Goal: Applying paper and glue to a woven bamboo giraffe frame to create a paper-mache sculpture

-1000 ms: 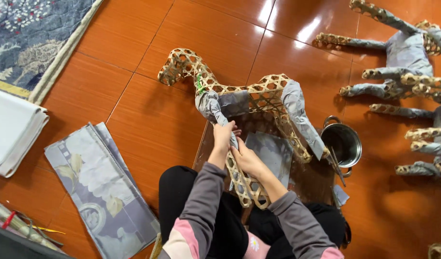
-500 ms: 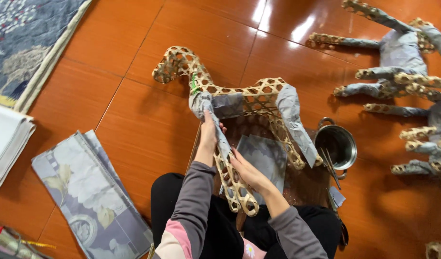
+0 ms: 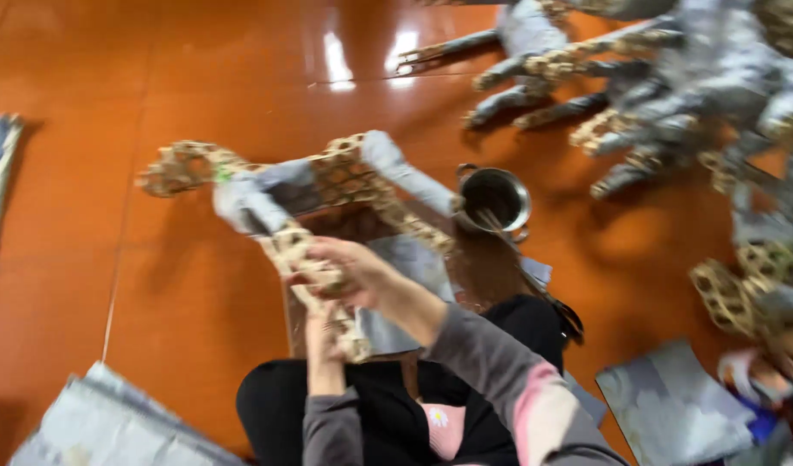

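Observation:
A woven lattice animal frame [image 3: 349,168], partly wrapped in grey paper, stands on the orange floor in front of my knees. Its head [image 3: 176,166] points left. One front leg [image 3: 286,246] slants down toward me. My right hand [image 3: 355,269] is closed over the middle of that leg. My left hand [image 3: 321,330] grips the leg lower down, near its foot. The picture is blurred, so the fingers show poorly.
A metal pot [image 3: 496,197] with a brush handle in it stands right of the frame. Several similar paper-covered figures [image 3: 655,95] lie at the back right, and another lattice piece [image 3: 728,295] at the right. Grey paper sheets lie at the bottom left [image 3: 112,423] and bottom right [image 3: 664,401].
The view has swung to the right and blurred. My left hand has slid from the top of the leg down to its foot, and my right hand has moved up above it.

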